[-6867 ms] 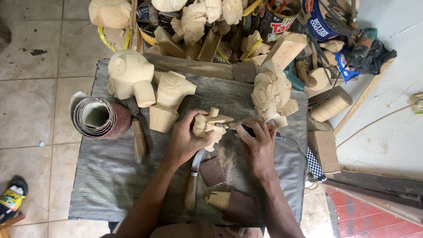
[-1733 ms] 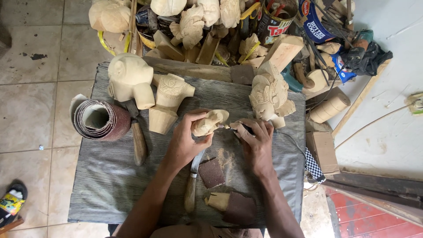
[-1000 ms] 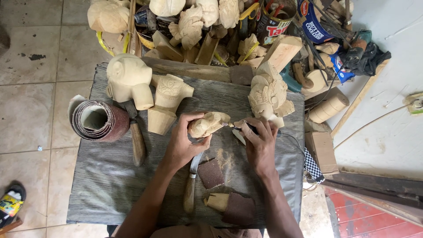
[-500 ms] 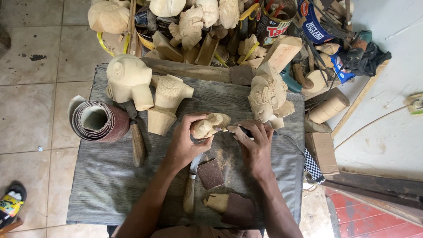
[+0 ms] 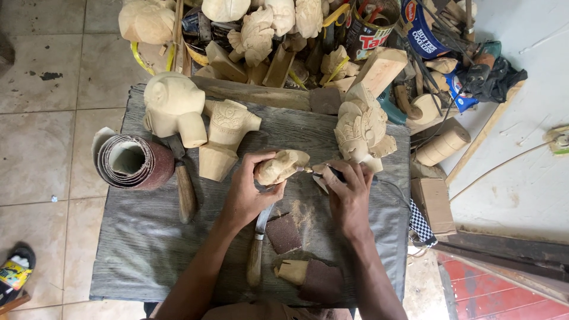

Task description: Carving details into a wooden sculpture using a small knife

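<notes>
a roll of reddish-brown sandpaper (image 5: 133,161) lies at the left end of the grey weathered wooden counter (image 5: 142,255), well to the left of the small pale wooden carving (image 5: 281,166) being worked. nearer it, still on its left, stand a pale round-headed wooden figure (image 5: 172,106) and a pale carved wooden bust (image 5: 224,135), both looking roughly shaped but unsanded. the left hand (image 5: 249,192) is clenched around the small carving, holding it just above the counter. touching its right end is a thin dark-handled tool (image 5: 323,172), pinched in the fingers of the right hand (image 5: 349,195). below the carving lie a wooden-handled knife (image 5: 256,255), squares of brown sandpaper (image 5: 283,233) and a scatter of fine sawdust (image 5: 302,214). to its right stands an ornate pale carved head (image 5: 361,127). judging by the dust and the carving's smooth rounded form, shaping is well along; fine detailing seems to remain.
</notes>
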